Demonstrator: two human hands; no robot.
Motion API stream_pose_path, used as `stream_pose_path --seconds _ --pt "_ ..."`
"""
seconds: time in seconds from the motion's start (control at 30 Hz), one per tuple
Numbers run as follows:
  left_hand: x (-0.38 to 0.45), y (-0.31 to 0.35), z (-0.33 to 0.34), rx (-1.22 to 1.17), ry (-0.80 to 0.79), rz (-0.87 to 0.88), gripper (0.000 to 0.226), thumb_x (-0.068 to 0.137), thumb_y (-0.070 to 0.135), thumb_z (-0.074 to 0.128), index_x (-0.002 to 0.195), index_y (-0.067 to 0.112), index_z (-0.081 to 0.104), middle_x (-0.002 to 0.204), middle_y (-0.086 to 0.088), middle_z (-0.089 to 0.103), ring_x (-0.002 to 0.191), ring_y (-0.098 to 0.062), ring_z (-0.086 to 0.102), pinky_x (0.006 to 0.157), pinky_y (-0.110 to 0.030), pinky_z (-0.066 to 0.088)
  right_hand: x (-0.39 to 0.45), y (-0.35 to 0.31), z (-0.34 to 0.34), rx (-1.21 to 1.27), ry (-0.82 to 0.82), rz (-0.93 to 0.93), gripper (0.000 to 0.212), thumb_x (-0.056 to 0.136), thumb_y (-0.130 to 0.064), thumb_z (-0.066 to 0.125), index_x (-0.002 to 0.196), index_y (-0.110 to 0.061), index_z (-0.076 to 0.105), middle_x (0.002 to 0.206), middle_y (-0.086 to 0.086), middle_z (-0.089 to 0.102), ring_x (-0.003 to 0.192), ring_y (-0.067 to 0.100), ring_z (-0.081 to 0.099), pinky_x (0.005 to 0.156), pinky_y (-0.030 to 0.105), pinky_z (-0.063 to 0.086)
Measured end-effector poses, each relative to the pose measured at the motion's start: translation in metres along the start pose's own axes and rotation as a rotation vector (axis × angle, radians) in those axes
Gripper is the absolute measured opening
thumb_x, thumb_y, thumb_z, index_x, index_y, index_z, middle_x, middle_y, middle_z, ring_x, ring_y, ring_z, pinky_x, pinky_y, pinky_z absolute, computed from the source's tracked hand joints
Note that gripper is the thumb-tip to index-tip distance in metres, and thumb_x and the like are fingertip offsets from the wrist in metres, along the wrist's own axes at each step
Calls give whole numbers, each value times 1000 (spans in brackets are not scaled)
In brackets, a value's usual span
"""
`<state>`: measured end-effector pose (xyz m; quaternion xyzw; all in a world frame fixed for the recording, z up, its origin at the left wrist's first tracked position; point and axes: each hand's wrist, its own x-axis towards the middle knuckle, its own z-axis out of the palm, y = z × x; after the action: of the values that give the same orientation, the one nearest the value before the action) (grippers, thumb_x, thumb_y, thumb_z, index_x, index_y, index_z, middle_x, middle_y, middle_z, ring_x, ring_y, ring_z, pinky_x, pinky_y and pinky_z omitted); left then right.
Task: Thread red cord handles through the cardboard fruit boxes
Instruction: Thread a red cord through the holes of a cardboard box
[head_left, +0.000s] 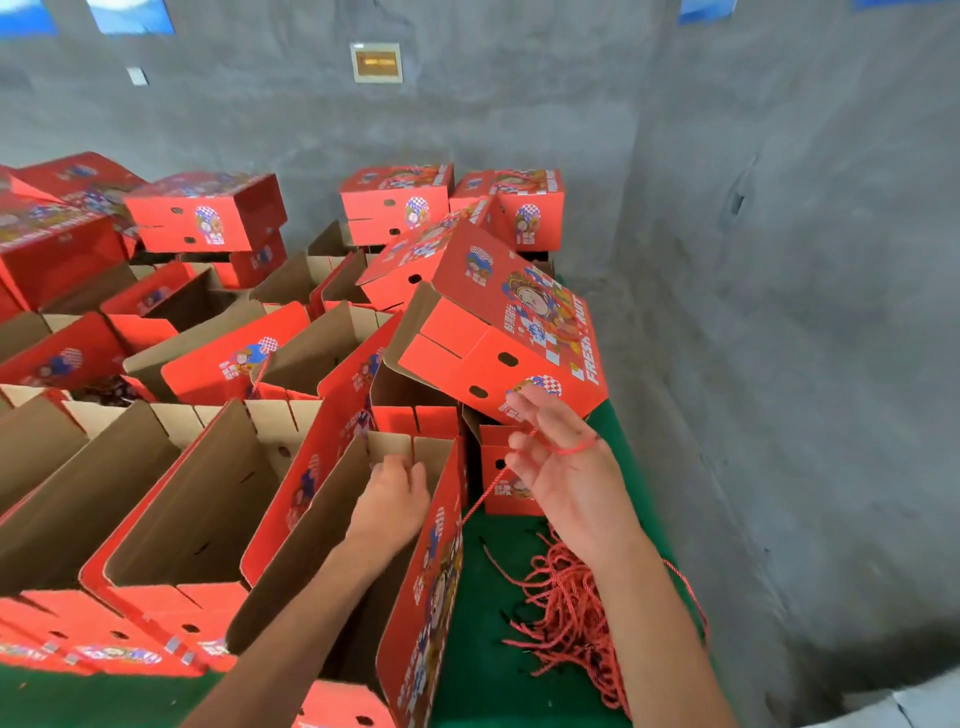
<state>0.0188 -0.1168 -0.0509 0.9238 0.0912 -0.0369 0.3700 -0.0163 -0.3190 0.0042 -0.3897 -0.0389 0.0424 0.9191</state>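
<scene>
An open red fruit box with a brown inside stands in front of me. My left hand reaches down inside it near its right wall, fingers curled; what they touch is hidden. My right hand is raised to the right of the box, palm up, with a red cord looped over its fingers and around the hand. The cord runs taut down to the box's right wall. A bundle of loose red cords lies on the green surface under my right forearm.
Several open red boxes stand in rows to the left. Closed and tilted boxes are piled behind, against a grey concrete wall. The green surface shows to the right of the box.
</scene>
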Motion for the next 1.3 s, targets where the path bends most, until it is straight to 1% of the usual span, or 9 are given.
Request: stream_pose_path --seconds 0.1,0.2,0.27,0.37,0.63,0.87,1.07,1.2,1.3 --pt "-34 28 -14 -245 185 306 39 107 47 35 92 27 66 89 13 70 87 -4 67 73 -17 50 8 2 11 -26 97 -42 26 106 -9 53 125 -8 70 96 5 71 53 11 48 50 23 45" --pt "-66 52 -12 -578 -133 381 46 106 49 41 97 15 70 87 -2 74 80 -18 73 73 -25 58 14 11 18 -410 248 -148 33 108 -12 46 113 -24 76 67 -6 48 48 9 35 43 23 32" --pt "-76 63 -12 -742 -236 339 41 105 44 47 104 7 66 84 -13 73 75 -34 73 68 -37 62 12 17 19 -646 274 -213 34 109 -14 45 113 -31 75 66 -14 51 56 7 45 51 23 42" --pt "-79 63 -9 -776 -150 341 26 103 34 55 111 10 62 79 -14 72 68 -35 71 61 -37 59 5 25 18 -854 209 -271 34 110 -16 43 118 -33 72 77 -15 62 70 3 59 68 20 50" --pt "-82 30 -21 -930 -118 279 15 94 9 67 104 7 78 87 -18 76 74 -33 74 68 -29 61 -17 35 25 -577 239 -202 32 110 -7 43 119 -19 70 77 -1 57 58 16 53 59 30 48" --pt "-93 -6 -33 -846 -127 318 21 93 13 65 110 13 76 96 -13 77 87 -29 76 77 -27 61 -37 46 21 -659 160 -78 19 105 -22 59 119 -23 72 76 -1 67 67 19 65 72 27 57" --pt "-105 -28 -36 -362 -70 516 21 96 31 60 116 30 54 98 20 76 95 -1 73 84 -14 56 -60 58 10 -916 -106 59 11 96 -33 73 103 -35 81 83 9 74 76 23 71 77 29 59" --pt "-109 -32 -29 -259 52 498 26 89 49 64 111 41 53 106 27 68 104 4 66 84 -10 52 -62 69 1 -861 -51 48 9 97 -30 71 98 -31 80 88 1 74 80 15 70 71 30 59" --pt "-106 -36 -21 -185 29 302 51 85 61 64 129 46 44 122 34 53 119 6 54 96 -13 46 -65 93 -17 -808 113 57 10 100 -25 67 96 -23 77 91 -1 75 85 16 71 70 28 59"
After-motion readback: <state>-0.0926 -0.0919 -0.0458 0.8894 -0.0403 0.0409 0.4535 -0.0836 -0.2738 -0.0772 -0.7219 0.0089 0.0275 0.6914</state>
